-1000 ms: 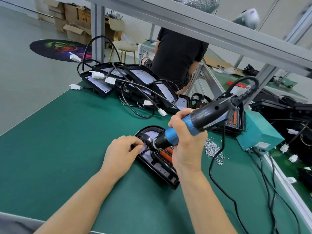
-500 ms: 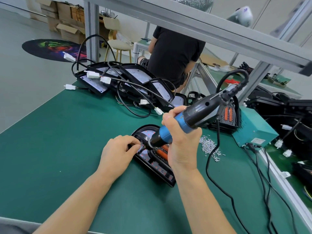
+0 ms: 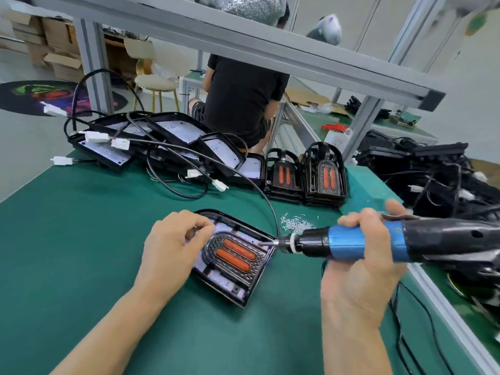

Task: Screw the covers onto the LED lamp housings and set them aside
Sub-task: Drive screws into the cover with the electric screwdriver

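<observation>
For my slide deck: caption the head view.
Right hand levels an electric screwdriver at a lamp housing steadied by the left hand.

Seated person in black shirt (image 3: 240,98) beyond bench; stool (image 3: 154,82), cardboard boxes (image 3: 54,50) behind.

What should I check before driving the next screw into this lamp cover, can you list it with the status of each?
1. Electric screwdriver gripped in the right hand: ok.
2. Bit tip at the cover's right edge on the lamp housing: ok, though whether it sits in a screw head cannot tell.
3. Screwdriver upright over the screw: not ok, it lies nearly level.
4. Left hand steadying the housing at its far-left end: ok.
5. Cover seated flat in the housing: cannot tell.
6. Spare screws in a loose pile on the green mat beside the housing: ok.
</observation>
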Tool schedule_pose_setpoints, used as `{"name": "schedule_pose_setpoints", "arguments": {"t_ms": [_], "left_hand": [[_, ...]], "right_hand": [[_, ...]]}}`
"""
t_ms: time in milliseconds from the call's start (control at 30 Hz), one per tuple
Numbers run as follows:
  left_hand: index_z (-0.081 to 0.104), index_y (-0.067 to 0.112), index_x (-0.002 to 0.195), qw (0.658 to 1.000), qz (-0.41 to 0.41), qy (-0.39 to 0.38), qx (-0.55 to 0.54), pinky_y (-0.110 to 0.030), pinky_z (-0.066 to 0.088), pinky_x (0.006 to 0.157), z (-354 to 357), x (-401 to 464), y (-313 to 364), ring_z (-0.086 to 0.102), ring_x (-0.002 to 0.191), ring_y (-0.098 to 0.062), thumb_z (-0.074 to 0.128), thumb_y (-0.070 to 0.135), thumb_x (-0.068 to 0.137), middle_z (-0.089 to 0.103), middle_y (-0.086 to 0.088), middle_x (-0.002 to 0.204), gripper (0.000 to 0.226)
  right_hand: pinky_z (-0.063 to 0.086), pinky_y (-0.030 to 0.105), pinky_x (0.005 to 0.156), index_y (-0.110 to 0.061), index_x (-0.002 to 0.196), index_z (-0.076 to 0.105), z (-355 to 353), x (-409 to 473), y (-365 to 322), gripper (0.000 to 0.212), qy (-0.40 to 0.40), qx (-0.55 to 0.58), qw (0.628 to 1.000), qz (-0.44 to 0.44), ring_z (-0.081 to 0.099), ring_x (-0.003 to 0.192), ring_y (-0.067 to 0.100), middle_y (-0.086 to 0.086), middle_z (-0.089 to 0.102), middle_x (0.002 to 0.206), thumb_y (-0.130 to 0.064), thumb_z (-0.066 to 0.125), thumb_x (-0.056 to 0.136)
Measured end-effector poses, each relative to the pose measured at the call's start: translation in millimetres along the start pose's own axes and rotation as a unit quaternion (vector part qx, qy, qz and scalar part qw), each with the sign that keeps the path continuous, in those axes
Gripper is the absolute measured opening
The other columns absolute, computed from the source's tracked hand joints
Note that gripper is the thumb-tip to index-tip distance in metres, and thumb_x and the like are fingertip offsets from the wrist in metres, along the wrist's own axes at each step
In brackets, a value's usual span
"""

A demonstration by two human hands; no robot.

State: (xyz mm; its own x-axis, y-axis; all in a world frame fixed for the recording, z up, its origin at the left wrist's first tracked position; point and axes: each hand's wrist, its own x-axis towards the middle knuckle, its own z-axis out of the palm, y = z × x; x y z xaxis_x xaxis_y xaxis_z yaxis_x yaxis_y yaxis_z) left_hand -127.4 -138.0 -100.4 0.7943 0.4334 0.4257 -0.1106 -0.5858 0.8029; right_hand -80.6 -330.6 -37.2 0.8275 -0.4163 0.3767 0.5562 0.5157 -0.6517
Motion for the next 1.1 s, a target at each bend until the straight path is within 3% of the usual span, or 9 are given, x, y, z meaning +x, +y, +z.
{"name": "schedule_pose_setpoints", "arguments": {"t_ms": [100, 167, 333, 500, 600, 733, 833, 1000, 1100], "left_hand": [[0.065, 0.026, 0.073, 0.998, 0.056, -0.033, -0.007, -0.034, 0.039, 0.076, 20, 9, 27, 0.049, 0.076, -0.005, 0.066, 0.019, 0.087, 0.06, 0.018, 0.073, 0.016], [0.068, 0.023, 0.076, 0.993, 0.099, -0.062, 0.021, -0.038, 0.038, 0.08, 41, 19, 46, 0.051, 0.08, -0.011, 0.064, 0.026, 0.087, 0.063, 0.013, 0.077, 0.012], [0.068, 0.028, 0.093, 0.93, 0.214, -0.181, 0.236, -0.031, 0.025, 0.08, 119, 36, 81, 0.047, 0.097, -0.018, 0.049, 0.031, 0.095, 0.066, 0.008, 0.095, 0.019], [0.067, 0.02, 0.088, 0.856, 0.205, -0.254, 0.4, -0.034, 0.019, 0.076, 165, 37, 84, 0.046, 0.094, -0.022, 0.056, 0.009, 0.086, 0.064, 0.003, 0.089, 0.015], [0.048, 0.017, 0.067, 0.83, 0.179, -0.279, 0.449, -0.036, 0.02, 0.08, 174, 32, 80, 0.045, 0.095, -0.024, 0.057, 0.005, 0.082, 0.056, 0.0, 0.081, 0.021], [0.035, 0.016, 0.059, 0.822, 0.166, -0.279, 0.469, -0.037, 0.022, 0.085, 177, 25, 80, 0.036, 0.085, -0.024, 0.055, -0.001, 0.074, 0.046, 0.0, 0.07, 0.031], [0.035, 0.018, 0.061, 0.819, 0.166, -0.277, 0.474, -0.039, 0.024, 0.094, 175, 23, 85, 0.043, 0.094, -0.024, 0.056, 0.001, 0.071, 0.05, 0.0, 0.072, 0.029], [0.041, 0.018, 0.07, 0.818, 0.172, -0.273, 0.476, -0.039, 0.024, 0.093, 171, 21, 86, 0.045, 0.1, -0.025, 0.056, 0.003, 0.077, 0.057, -0.002, 0.09, 0.022], [0.059, 0.017, 0.086, 0.855, 0.183, -0.247, 0.418, -0.033, 0.027, 0.084, 161, 19, 85, 0.046, 0.101, -0.023, 0.054, 0.008, 0.086, 0.057, -0.001, 0.102, 0.01]], "right_hand": [[0.046, 0.024, 0.072, -0.021, 0.098, 0.054, -21, 14, -9, 0.028, 0.057, -0.009, 0.998, -0.033, 0.052, 0.065, 0.011, -0.01, 0.056, 0.066, -0.006, 0.061, 0.075], [0.046, 0.025, 0.074, -0.021, 0.098, 0.055, -33, 22, -11, 0.028, 0.08, -0.02, 0.996, -0.044, 0.053, 0.065, 0.01, -0.01, 0.057, 0.067, -0.007, 0.062, 0.075], [0.052, 0.026, 0.072, -0.019, 0.102, 0.058, -60, 30, -7, 0.031, 0.114, -0.067, 0.99, -0.045, 0.059, 0.065, 0.012, 0.005, 0.055, 0.074, -0.007, 0.067, 0.075], [0.052, 0.023, 0.07, -0.022, 0.099, 0.06, -82, 38, -11, 0.03, 0.132, -0.078, 0.987, -0.045, 0.059, 0.066, 0.012, -0.003, 0.06, 0.065, -0.007, 0.068, 0.074], [0.052, 0.028, 0.074, -0.021, 0.1, 0.059, -91, 44, -15, 0.032, 0.142, -0.077, 0.986, -0.047, 0.059, 0.066, 0.013, -0.003, 0.06, 0.066, -0.007, 0.068, 0.072], [0.053, 0.026, 0.071, -0.023, 0.099, 0.059, -96, 49, -17, 0.031, 0.134, -0.074, 0.987, -0.045, 0.059, 0.067, 0.013, 0.002, 0.056, 0.073, -0.006, 0.068, 0.074], [0.053, 0.024, 0.069, -0.021, 0.101, 0.058, -94, 50, -15, 0.032, 0.127, -0.067, 0.989, -0.029, 0.059, 0.067, 0.013, -0.001, 0.059, 0.071, -0.007, 0.068, 0.074], [0.053, 0.026, 0.071, -0.018, 0.103, 0.057, -87, 50, -13, 0.034, 0.117, -0.057, 0.991, -0.018, 0.059, 0.066, 0.013, 0.001, 0.056, 0.073, -0.006, 0.068, 0.073], [0.052, 0.027, 0.072, -0.018, 0.102, 0.056, -85, 50, -14, 0.033, 0.11, -0.053, 0.992, -0.019, 0.058, 0.066, 0.014, 0.0, 0.057, 0.068, -0.006, 0.066, 0.074]]}}
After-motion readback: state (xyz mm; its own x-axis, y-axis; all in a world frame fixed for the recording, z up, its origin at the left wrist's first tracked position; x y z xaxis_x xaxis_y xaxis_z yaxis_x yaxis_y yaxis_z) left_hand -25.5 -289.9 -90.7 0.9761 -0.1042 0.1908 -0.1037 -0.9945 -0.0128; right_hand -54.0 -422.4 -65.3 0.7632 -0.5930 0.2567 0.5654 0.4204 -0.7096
